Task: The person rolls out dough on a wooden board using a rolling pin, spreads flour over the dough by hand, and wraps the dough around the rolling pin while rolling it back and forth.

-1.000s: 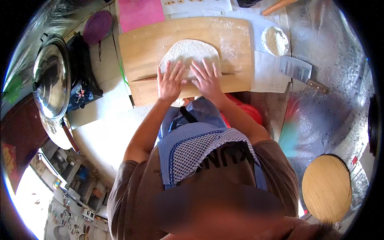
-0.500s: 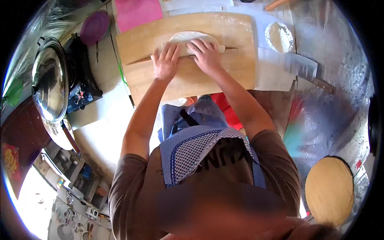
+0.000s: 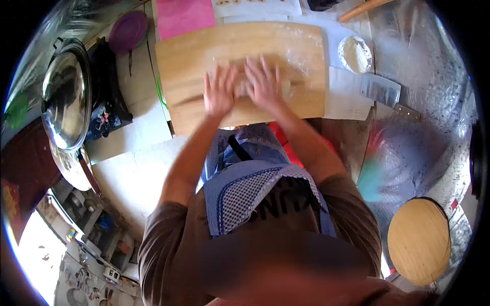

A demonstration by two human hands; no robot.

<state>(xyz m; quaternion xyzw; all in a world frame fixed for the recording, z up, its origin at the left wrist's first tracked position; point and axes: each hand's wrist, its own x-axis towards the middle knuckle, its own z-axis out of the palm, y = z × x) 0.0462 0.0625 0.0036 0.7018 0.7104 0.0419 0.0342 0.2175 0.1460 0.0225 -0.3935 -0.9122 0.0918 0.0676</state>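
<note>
My left hand (image 3: 220,94) and my right hand (image 3: 264,87) lie side by side over a slim rolling pin, fingers stretched out and spread. The tapered dark ends of the rolling pin (image 3: 190,100) stick out beyond both hands. Pale dough (image 3: 240,90) shows between the hands, apparently wrapped round the pin; most of it is hidden and blurred by motion. Beneath them is a large wooden board (image 3: 240,38) with flour smeared over its surface.
Right of the board are a bowl of flour (image 3: 356,54) and a cleaver (image 3: 380,91). A wooden stick (image 3: 363,10) lies beyond. On the left stand a lidded pot (image 3: 65,97) and a purple plate (image 3: 127,32). A pink sheet (image 3: 185,19) touches the far edge. A round wooden board (image 3: 419,240) is lower right.
Both hands have shifted slightly toward me with the rolling pin, and their fingers have straightened and spread. The flat dough sheet seen beyond the fingers no longer shows there.
</note>
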